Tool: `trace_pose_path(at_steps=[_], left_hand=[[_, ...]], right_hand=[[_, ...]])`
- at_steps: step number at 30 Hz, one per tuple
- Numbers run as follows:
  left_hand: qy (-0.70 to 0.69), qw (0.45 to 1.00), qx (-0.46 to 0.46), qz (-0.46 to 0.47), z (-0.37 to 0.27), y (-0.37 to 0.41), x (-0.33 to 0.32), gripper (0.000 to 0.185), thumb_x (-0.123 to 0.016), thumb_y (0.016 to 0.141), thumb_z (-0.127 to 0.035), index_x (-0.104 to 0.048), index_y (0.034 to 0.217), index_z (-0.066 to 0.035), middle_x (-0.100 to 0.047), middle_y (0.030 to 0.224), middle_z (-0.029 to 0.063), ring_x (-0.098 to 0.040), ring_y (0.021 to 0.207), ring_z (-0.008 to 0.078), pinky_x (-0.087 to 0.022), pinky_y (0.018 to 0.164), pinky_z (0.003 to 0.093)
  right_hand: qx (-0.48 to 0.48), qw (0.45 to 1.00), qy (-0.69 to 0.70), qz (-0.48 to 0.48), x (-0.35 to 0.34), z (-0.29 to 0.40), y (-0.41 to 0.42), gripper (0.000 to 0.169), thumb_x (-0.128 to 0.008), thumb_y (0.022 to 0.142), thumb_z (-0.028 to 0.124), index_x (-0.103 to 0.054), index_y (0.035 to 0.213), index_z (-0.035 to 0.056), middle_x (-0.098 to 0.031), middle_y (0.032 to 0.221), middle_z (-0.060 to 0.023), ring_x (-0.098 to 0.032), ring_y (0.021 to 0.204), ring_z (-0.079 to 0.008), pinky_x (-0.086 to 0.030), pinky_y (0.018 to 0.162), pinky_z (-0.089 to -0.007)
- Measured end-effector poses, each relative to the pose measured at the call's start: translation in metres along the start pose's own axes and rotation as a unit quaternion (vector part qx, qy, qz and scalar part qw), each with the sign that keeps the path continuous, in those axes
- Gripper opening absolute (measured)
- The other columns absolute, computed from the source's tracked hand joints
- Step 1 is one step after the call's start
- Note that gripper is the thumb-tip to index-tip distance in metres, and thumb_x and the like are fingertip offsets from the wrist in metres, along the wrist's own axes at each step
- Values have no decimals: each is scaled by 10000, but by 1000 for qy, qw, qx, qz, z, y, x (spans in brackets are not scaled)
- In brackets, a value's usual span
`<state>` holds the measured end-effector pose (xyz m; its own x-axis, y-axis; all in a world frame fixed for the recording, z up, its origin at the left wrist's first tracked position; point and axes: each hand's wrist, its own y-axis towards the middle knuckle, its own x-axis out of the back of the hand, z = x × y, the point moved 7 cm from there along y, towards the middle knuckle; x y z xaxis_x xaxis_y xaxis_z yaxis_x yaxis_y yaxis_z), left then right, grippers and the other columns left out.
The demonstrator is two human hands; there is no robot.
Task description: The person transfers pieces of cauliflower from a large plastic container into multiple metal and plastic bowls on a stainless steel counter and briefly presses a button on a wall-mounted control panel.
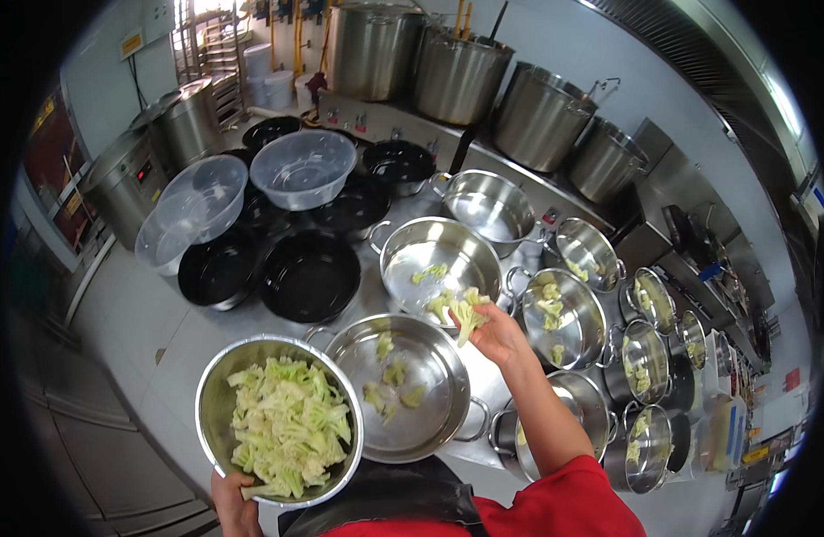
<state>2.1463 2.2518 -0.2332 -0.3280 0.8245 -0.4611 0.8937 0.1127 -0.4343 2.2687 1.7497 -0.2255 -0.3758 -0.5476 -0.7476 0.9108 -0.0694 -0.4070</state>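
My left hand (238, 502) grips the lower rim of a stainless steel bowl (209, 396) heaped with pale green cauliflower florets (291, 423). A few florets (470, 315) are held in the fingers of my right hand (499, 339). That hand is over the near right rim of a two-handled steel pot (412, 245), where more pieces lie on the bottom. Nearer to me, beside the bowl, stands another wide steel pot (425, 362) with several florets in it. My right forearm partly covers a further pot (573, 396).
Several steel pots with florets, such as this one (579, 329), crowd the right side. One steel pot (489, 205) stands behind. Black pans (311, 275) and translucent plastic basins (303, 168) fill the left. Tall stockpots (462, 80) line the stove at the back.
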Motion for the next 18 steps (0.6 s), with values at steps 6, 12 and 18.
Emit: trace_pose_path(at_steps=[6, 12, 18], left_hand=[[100, 985, 103, -91, 3, 4, -18, 639, -525, 624, 85, -451, 1258, 56, -565, 1123, 154, -575, 982, 284, -516, 796, 353], [127, 985, 96, -73, 14, 16, -39, 536, -515, 650, 102, -488, 1185, 97, -593, 1038, 160, -608, 875, 283, -535, 725, 346], [124, 983, 126, -56, 21, 22, -64, 543, -502, 669, 118, -482, 1210, 69, -605, 1041, 164, -619, 888, 283, -533, 746, 348]], right_hand=[[140, 990, 3, -23, -15, 151, 89, 417, -534, 844, 152, -413, 1217, 10, -416, 1290, -229, -492, 1120, -375, -441, 948, -510], [214, 903, -307, -210, 18, 184, 112, 617, -628, 807, 396, -399, 1295, 98, -321, 1333, -131, -429, 1140, -321, -485, 807, -485], [354, 724, -572, 155, -118, -1, -9, 274, -636, 801, 49, -586, 1071, 61, -568, 1015, -80, -559, 985, -180, -480, 789, -311]])
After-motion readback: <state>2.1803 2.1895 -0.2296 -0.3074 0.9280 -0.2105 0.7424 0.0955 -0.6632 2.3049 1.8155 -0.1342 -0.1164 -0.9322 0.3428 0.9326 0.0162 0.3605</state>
